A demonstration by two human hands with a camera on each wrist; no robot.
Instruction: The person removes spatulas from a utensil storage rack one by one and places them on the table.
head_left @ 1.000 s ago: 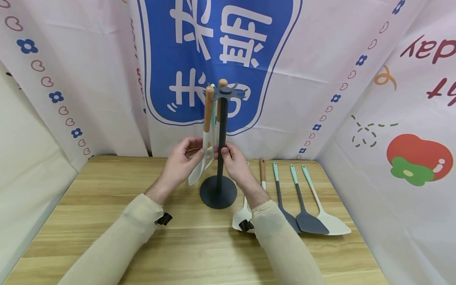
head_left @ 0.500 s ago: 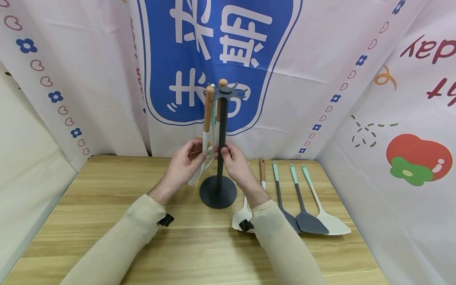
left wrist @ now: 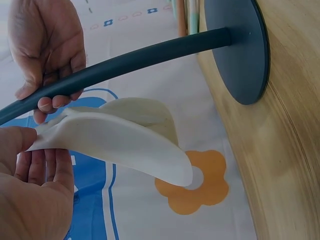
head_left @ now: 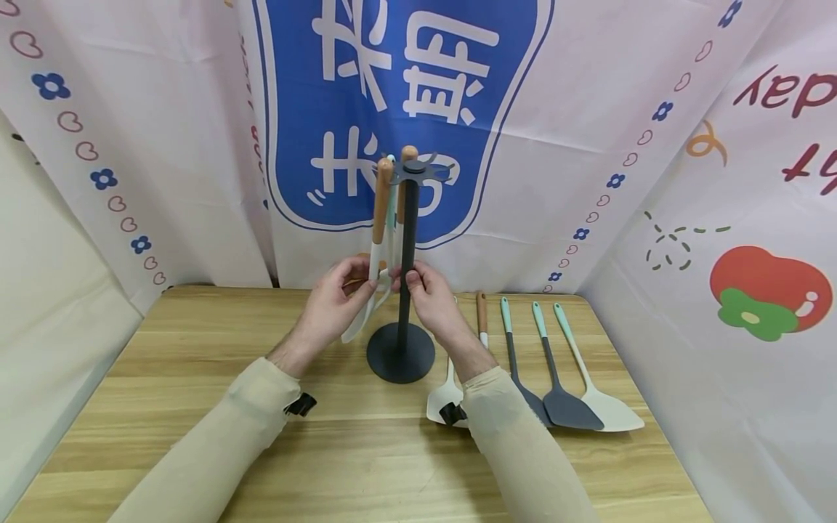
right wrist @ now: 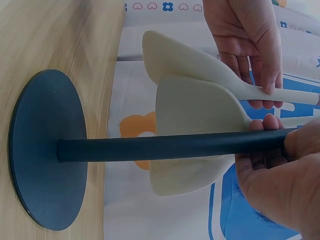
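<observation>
My right hand [head_left: 433, 299] grips the black pole [right wrist: 120, 150] of an upright utensil stand, whose round base [head_left: 400, 354] rests on the table. My left hand [head_left: 332, 301] pinches the white neck of a wooden-handled spatula [head_left: 381, 203], thumb on one side and fingers on the other. The spatula's handle top is at the stand's hook ring [head_left: 415, 171]; its white head hangs tilted to the left, above the table. Behind it hang a mint-handled utensil [head_left: 391, 203] and another wooden-handled one [head_left: 408, 154]. Their white heads [right wrist: 195, 107] overlap behind the pole in the right wrist view.
Right of the stand on the wooden table [head_left: 196, 392] lie several spatulas in a row: a white one [head_left: 445, 401], a wooden-handled one [head_left: 482, 312], two dark grey ones, and a white one with a mint handle [head_left: 611, 410]. The right arm partly covers them. Printed cloth hangs behind.
The held spatula's head has swung slightly left and its neck tilts more, with my left hand shifting a little. My right hand and the stand have stayed put.
</observation>
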